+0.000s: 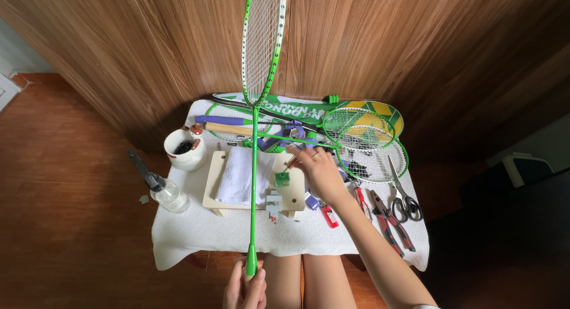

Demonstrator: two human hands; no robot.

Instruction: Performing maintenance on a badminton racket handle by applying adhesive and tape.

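On white cloth, slim green racket, wooden board

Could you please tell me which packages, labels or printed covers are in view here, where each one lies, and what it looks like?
Racket cover: at the table's far edge against the wooden wall, lying flat under spare rackets; long, green with white lettering and yellow stripes.
Small green box: on the wooden board, just below the right hand; squarish, green.
No signs or screens in view.

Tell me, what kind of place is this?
Probably a home corner for fixing badminton rackets: a small cloth-covered table on a wooden floor, spare rackets, and pliers beside scissors.
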